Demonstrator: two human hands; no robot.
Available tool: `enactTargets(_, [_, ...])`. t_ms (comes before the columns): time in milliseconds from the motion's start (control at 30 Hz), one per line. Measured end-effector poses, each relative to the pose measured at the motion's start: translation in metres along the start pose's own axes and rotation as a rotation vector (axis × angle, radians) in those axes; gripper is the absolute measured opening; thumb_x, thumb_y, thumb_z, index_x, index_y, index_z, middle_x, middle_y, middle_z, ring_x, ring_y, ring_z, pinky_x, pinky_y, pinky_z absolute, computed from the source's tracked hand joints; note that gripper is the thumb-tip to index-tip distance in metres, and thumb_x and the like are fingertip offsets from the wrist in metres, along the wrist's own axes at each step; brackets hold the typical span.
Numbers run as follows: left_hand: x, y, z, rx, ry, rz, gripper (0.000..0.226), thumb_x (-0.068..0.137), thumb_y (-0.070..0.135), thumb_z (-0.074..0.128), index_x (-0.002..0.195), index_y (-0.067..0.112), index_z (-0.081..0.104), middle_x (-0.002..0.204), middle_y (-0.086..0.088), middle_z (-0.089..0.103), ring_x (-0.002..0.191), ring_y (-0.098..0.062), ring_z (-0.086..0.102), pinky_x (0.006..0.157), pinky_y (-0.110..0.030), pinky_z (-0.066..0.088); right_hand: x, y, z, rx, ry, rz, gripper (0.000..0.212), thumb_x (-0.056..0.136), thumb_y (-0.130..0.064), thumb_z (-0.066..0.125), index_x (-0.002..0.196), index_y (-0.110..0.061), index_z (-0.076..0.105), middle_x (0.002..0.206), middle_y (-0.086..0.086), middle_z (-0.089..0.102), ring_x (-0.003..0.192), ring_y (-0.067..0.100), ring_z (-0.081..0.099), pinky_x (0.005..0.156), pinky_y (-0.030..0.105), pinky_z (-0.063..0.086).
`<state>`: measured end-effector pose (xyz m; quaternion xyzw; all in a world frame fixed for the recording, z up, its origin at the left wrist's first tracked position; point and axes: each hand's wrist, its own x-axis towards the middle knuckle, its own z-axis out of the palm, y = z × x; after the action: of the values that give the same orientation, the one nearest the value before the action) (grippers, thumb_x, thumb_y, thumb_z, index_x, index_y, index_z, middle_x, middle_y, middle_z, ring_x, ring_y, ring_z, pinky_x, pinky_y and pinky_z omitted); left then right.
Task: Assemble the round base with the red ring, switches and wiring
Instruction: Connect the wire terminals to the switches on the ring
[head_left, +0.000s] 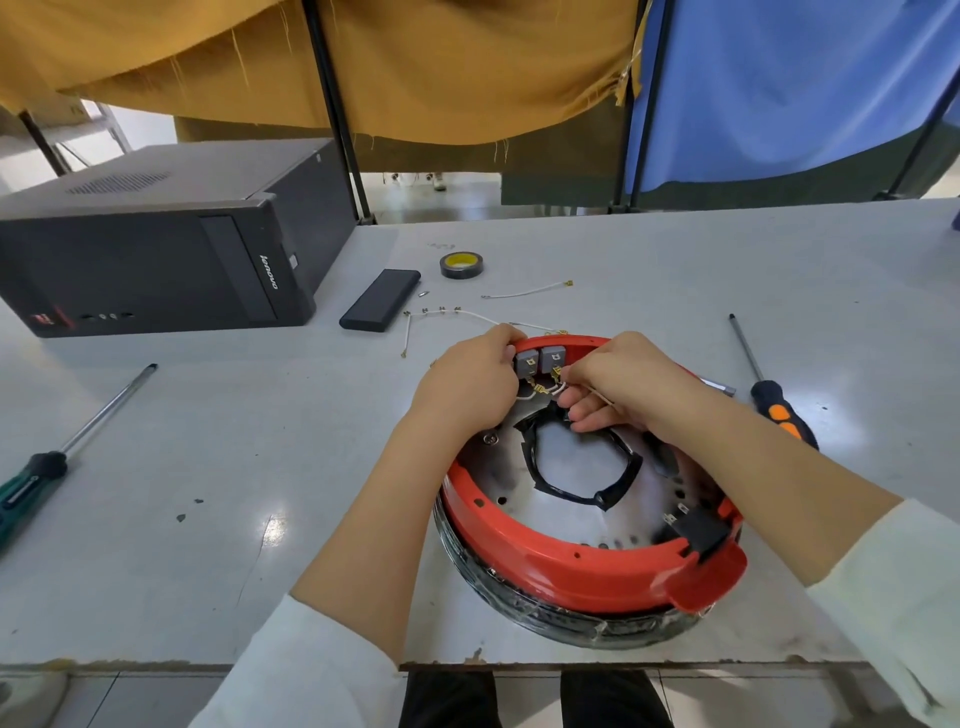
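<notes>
The round base (561, 603) lies on the table in front of me, with the red ring (545, 551) seated on it and a shiny metal plate (571, 467) inside. Two grey switches (540, 358) sit at the ring's far inner wall, with brass terminals and white wires (530, 397) below them. My left hand (467, 384) grips the ring's far left rim beside the switches. My right hand (618, 379) pinches a white wire at the right switch's terminal. A black connector block (701, 527) sits at the ring's near right.
A long white wire harness (457, 312) and a short white wire (524, 291) lie behind the base. A tape roll (461, 264), a black flat case (381, 299) and a computer tower (156, 249) stand further back. Screwdrivers lie at the left (78, 431) and right (769, 389).
</notes>
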<state>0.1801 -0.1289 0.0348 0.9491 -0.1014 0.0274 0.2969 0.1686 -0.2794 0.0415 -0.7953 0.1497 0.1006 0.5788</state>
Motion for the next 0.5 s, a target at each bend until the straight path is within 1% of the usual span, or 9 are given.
enactTargets(100, [0.000,0.000,-0.001,-0.009,-0.002,0.004,0.035,0.101,0.019,0.033,0.130,0.025,0.051,0.122,-0.007,0.062,0.109,-0.028,0.055,0.087,-0.035,0.044,-0.001,-0.001,0.000,0.002,0.002,-0.006,0.012,0.089,-0.002,0.057,0.082,0.007,0.059,0.055,0.011,0.063,0.034,0.014,0.057,0.039,0.025,0.051])
enactTargets(167, [0.000,0.000,-0.001,-0.009,-0.004,0.002,0.034,0.101,0.019,0.033,0.130,0.025,0.051,0.122,-0.007,0.062,0.110,-0.028,0.055,0.090,-0.037,0.044,-0.001,-0.001,0.001,-0.002,0.004,-0.020,0.012,0.090,-0.002,0.057,0.082,0.007,0.059,0.058,0.012,0.062,0.035,0.014,0.057,0.040,0.025,0.052])
enactTargets(267, [0.000,0.001,-0.001,-0.004,-0.004,0.000,0.035,0.101,0.019,0.033,0.131,0.025,0.051,0.123,-0.007,0.061,0.110,-0.028,0.054,0.089,-0.036,0.044,-0.001,0.001,0.001,-0.039,0.015,-0.072,0.013,0.090,-0.004,0.057,0.079,0.003,0.060,0.054,0.009,0.063,0.035,0.013,0.057,0.040,0.025,0.052])
enactTargets(333, [0.000,0.001,-0.001,-0.007,-0.005,0.000,0.035,0.101,0.019,0.033,0.131,0.025,0.051,0.122,-0.007,0.062,0.109,-0.028,0.055,0.085,-0.034,0.043,-0.002,0.004,0.000,-0.096,0.019,-0.129,0.015,0.089,-0.004,0.056,0.075,-0.002,0.061,0.052,0.006,0.065,0.040,0.016,0.059,0.046,0.029,0.056])
enactTargets(400, [0.000,0.001,-0.001,-0.006,-0.006,-0.003,0.035,0.101,0.019,0.033,0.131,0.025,0.050,0.123,-0.007,0.061,0.110,-0.028,0.055,0.088,-0.036,0.045,-0.003,0.006,0.000,-0.162,0.023,-0.182,0.016,0.086,-0.001,0.053,0.073,-0.006,0.062,0.060,0.011,0.068,0.049,0.024,0.064,0.058,0.037,0.060])
enactTargets(433, [-0.001,0.000,-0.001,-0.005,-0.006,-0.004,0.035,0.101,0.019,0.033,0.132,0.025,0.050,0.124,-0.007,0.061,0.111,-0.028,0.054,0.090,-0.037,0.045,-0.005,0.008,0.001,-0.195,0.027,-0.207,0.017,0.084,-0.001,0.052,0.073,-0.008,0.062,0.065,0.014,0.070,0.053,0.026,0.066,0.061,0.040,0.061])
enactTargets(500, [-0.001,0.000,-0.001,-0.006,-0.007,-0.002,0.035,0.102,0.019,0.033,0.132,0.025,0.050,0.125,-0.007,0.061,0.111,-0.028,0.054,0.090,-0.036,0.044,-0.008,0.010,0.002,-0.262,0.050,-0.265,0.016,0.082,-0.001,0.051,0.076,-0.013,0.060,0.069,0.017,0.071,0.054,0.026,0.068,0.060,0.041,0.061])
